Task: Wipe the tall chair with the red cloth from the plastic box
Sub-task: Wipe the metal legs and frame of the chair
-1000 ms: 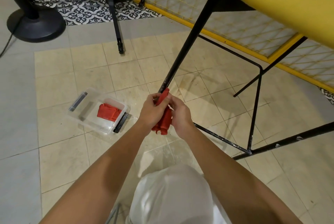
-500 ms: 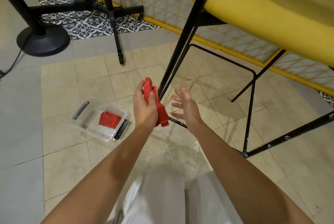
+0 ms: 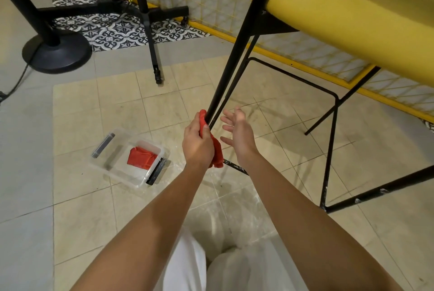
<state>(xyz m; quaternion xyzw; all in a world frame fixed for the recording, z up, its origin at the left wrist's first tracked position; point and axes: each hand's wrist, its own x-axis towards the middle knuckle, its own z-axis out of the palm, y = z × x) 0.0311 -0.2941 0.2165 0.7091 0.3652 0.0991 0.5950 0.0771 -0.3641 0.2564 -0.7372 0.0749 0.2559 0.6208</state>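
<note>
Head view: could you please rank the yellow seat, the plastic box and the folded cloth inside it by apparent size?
1. yellow seat, nearer the camera and cropped
2. plastic box
3. folded cloth

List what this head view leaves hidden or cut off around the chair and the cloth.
1. Chair seat: top and far side cut off by the upper and right edges of the head view.
2. Red cloth: mostly hidden inside the left hand, head view; whether it wraps fully round the chair leg cannot be told.
3. Leg's foot: hidden behind the left hand and cloth, head view.
</note>
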